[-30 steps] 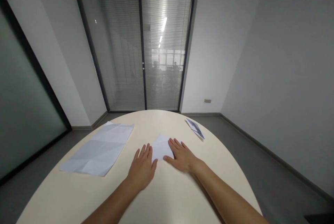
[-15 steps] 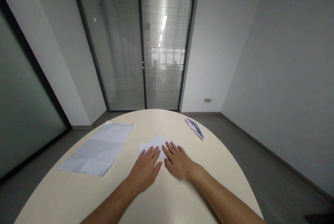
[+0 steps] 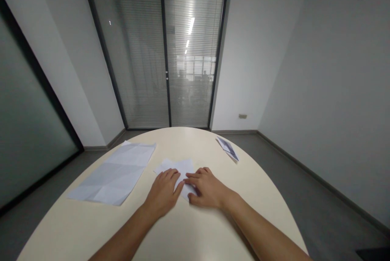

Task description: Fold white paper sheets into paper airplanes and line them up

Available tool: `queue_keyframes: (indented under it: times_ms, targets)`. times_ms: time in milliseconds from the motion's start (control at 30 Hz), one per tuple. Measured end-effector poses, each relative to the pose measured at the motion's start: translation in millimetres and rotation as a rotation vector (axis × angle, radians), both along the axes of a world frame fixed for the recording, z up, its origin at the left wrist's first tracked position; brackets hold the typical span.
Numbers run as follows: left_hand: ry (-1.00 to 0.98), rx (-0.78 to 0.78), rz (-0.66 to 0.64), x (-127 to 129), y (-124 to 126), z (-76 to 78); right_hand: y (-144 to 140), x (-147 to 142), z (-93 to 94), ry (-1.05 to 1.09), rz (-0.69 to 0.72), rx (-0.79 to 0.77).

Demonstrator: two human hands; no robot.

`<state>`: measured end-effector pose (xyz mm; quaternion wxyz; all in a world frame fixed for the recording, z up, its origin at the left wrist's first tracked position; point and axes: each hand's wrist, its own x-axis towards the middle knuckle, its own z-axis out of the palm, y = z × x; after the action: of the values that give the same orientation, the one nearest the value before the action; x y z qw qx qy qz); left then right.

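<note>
On table (image 3: 195, 232), left hand (image 3: 163, 194), right hand (image 3: 209, 188) partly cover paper (image 3: 183, 166); cannot tell either grip; creased sheet (image 3: 118, 171) left, folded piece (image 3: 228, 149) right

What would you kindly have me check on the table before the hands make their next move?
1. Small white paper on the table: ok, it lies in front of the person.
2. Left hand in place: ok, its fingers are over the paper's left part.
3. Right hand in place: ok, its bent fingers reach over the paper's right part.
4. Paper's edges lined up: cannot tell, the hands cover some of it.
5. Large creased sheet out of the way: ok, it lies apart, to the left.
6. Folded paper out of the way: ok, it lies near the table's far right edge.
</note>
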<state>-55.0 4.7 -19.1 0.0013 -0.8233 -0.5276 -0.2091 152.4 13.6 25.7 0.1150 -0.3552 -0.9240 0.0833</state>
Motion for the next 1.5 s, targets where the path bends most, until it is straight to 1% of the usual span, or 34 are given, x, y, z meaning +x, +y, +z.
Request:
queue_keyframes:
  times_ms: [100,200,267,400,433,533,633,800,933,1000,1100,1267,1400,1500]
  targets:
    - [0.002,0.001,0.005,-2,1,0.6,-2,-4,3.9,0.002,0.089,-0.032]
    - [0.006,0.000,0.001,-3,2,-1.0,2,0,3.6,0.012,0.185,-0.096]
    - [0.007,-0.004,-0.010,-4,2,-2.2,10,8,0.0,0.047,0.158,-0.093]
    - [-0.009,-0.022,-0.037,-9,2,-4.7,30,24,-15.0,0.142,-0.067,0.046]
    - [-0.013,-0.032,-0.045,-11,1,-5.5,33,27,-19.3,0.158,-0.095,0.057]
    - [-0.014,-0.079,-0.063,-15,1,-7.9,40,30,-28.8,0.198,-0.080,0.033]
    - [-0.003,-0.090,-0.078,-15,1,-7.7,41,29,-31.2,0.232,-0.050,0.034]
    - [0.039,-0.022,-0.101,-8,-8,1.9,41,30,-27.5,0.210,0.012,0.053]
    - [0.071,-0.008,-0.118,-3,-15,9.8,40,32,-22.4,0.197,0.058,0.034]
    - [0.078,-0.014,-0.133,-2,-17,10.8,38,31,-19.6,0.207,0.091,0.028]
    - [0.071,-0.023,-0.149,-2,-15,8.1,36,27,-15.8,0.257,0.119,0.029]
    - [0.023,-0.042,-0.183,-7,-12,2.0,32,22,-14.2,0.275,0.137,0.040]
    - [0.002,-0.068,-0.211,-8,-12,2.5,34,25,-21.2,0.203,0.075,0.007]
    - [0.000,-0.054,-0.183,-6,-11,2.7,37,29,-27.3,0.136,0.052,-0.030]
